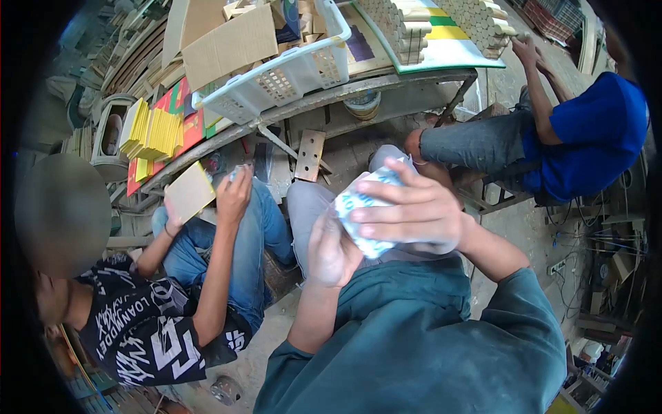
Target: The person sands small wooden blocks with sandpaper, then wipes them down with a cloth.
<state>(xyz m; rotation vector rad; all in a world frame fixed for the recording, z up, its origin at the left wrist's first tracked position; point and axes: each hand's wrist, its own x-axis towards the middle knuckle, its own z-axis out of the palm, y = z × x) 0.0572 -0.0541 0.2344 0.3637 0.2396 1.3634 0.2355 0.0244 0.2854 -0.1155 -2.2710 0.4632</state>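
Note:
In front of my lap is a pale sheet with blue print (375,246), folded or wrapped into a hand-sized piece. My left hand (331,252) grips its left side, thumb up along the edge. Across its face lie the fingers of my right hand (420,214), pressed on it and slightly blurred. Whatever the sheet may cover is hidden behind my fingers.
A co-worker on the left holds a flat yellow-edged board (189,191). On the bench are yellow-edged boards (153,131), a white plastic crate (276,86) and stacked wooden pieces (476,21). Another person in a blue shirt (586,131) sits at right. A bucket (363,105) stands under the bench.

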